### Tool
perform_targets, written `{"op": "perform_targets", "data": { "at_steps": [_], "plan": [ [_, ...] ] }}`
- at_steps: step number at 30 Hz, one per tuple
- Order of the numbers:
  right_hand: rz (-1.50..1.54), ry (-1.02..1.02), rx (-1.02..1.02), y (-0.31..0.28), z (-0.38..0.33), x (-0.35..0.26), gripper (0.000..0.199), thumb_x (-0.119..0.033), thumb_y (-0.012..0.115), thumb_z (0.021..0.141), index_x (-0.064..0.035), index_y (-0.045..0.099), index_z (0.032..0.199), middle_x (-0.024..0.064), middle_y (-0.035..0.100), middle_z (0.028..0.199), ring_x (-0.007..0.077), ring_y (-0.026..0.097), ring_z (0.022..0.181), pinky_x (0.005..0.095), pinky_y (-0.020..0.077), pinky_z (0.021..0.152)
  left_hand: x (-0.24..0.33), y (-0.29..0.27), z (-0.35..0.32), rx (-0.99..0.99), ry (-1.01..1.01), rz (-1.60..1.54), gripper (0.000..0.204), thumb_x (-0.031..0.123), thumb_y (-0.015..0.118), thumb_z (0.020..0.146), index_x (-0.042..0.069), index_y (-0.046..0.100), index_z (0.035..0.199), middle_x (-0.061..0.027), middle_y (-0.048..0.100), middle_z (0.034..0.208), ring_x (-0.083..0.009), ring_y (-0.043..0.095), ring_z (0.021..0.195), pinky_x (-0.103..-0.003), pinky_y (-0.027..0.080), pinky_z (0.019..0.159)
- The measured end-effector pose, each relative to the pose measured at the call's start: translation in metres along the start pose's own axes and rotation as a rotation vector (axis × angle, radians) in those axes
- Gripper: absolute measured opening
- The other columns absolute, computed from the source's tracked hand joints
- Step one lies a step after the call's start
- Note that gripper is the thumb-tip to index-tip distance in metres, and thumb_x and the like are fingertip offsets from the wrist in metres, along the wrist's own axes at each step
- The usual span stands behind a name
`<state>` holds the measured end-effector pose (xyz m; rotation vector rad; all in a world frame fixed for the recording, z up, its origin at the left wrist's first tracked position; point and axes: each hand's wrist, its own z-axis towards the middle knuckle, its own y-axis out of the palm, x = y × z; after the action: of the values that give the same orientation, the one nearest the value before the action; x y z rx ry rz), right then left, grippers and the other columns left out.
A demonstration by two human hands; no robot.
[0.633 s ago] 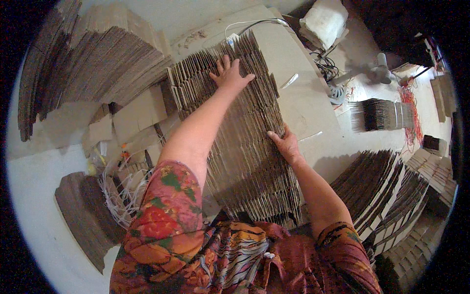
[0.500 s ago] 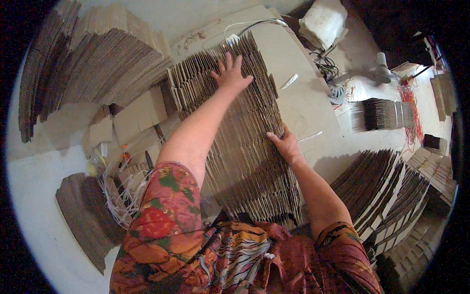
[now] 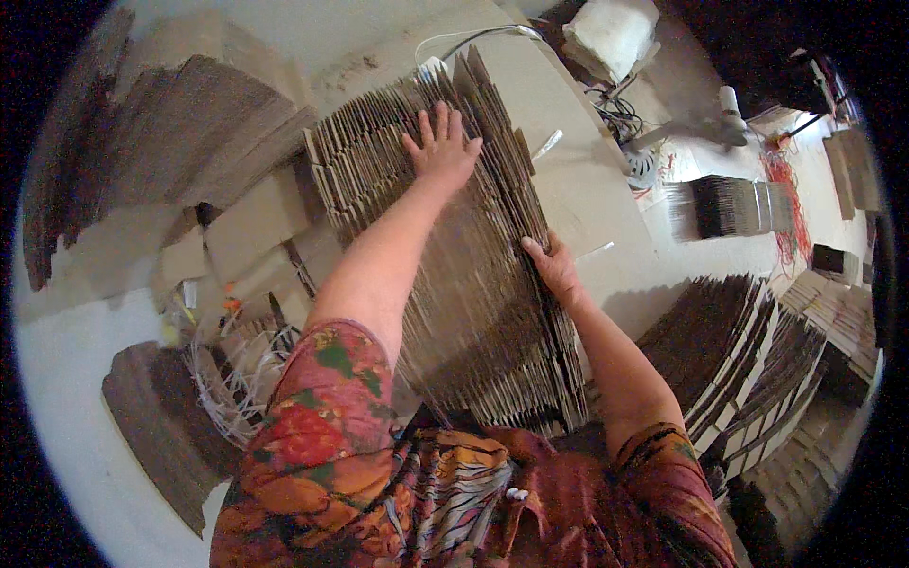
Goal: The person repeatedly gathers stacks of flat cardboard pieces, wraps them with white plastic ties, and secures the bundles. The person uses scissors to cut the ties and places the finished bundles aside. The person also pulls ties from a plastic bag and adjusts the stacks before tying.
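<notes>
A long row of flattened cardboard pieces (image 3: 445,284), packed on edge, lies on a pale board in front of me. My left hand (image 3: 445,153) rests flat across the far part of the row, fingers spread. At the row's right side, my right hand (image 3: 557,272) grips the edge of the cardboard with the thumb on top; its other fingers are partly hidden. Near the far right end, a few pieces lean apart from the rest and stick up higher.
Big stacks of flat cardboard stand at the far left (image 3: 180,133), near left (image 3: 166,426) and right (image 3: 710,350). White strapping (image 3: 227,379) lies tangled on the left. A tied bundle (image 3: 734,206) sits at the right beside red string (image 3: 791,189). A cable (image 3: 492,30) runs along the back.
At the far right end, several cardboard pieces have separated and tilted away from the row. My right hand has shifted slightly farther away along the edge; the left stays spread on top.
</notes>
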<state>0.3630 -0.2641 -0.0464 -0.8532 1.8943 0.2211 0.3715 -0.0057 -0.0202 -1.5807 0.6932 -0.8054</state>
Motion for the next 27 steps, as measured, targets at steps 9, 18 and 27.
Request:
{"op": "perform_targets", "data": {
  "at_steps": [9, 18, 27],
  "plan": [
    [0.092, -0.155, 0.071, -0.033, -0.001, -0.013, 0.056, -0.02, 0.057, 0.083, 0.0008, 0.032, 0.128, 0.016, 0.06, 0.099, 0.0177, 0.056, 0.085, 0.0311, 0.0456, 0.074, -0.009, 0.004, -0.004, 0.054, 0.014, 0.087, 0.063, 0.044, 0.034, 0.087, 0.014, 0.014, 0.138, -0.0055, 0.003, 0.146, -0.0338, 0.004, 0.133, -0.066, 0.008, 0.096],
    [-0.514, -0.2, 0.098, -0.059, -0.033, -0.026, 0.055, -0.001, 0.045, 0.078, -0.0048, 0.026, 0.13, 0.0304, 0.054, 0.098, 0.0434, 0.055, 0.086, 0.0479, 0.044, 0.074, -0.008, 0.003, -0.005, 0.068, 0.024, 0.038, 0.061, 0.042, 0.034, 0.086, 0.012, 0.019, 0.137, -0.0062, 0.006, 0.146, -0.033, 0.004, 0.133, -0.065, 0.007, 0.096],
    [-1.294, -0.053, 0.396, -0.094, -0.029, 0.029, 0.064, -0.014, 0.054, 0.076, -0.0058, 0.025, 0.133, 0.0204, 0.034, 0.131, 0.037, 0.03, 0.122, 0.0541, 0.0289, 0.093, -0.002, 0.004, -0.003, 0.111, 0.054, 0.009, 0.061, 0.041, 0.035, 0.086, 0.01, 0.02, 0.137, -0.0082, 0.008, 0.145, -0.0341, 0.006, 0.132, -0.066, 0.008, 0.095]
  ]
}}
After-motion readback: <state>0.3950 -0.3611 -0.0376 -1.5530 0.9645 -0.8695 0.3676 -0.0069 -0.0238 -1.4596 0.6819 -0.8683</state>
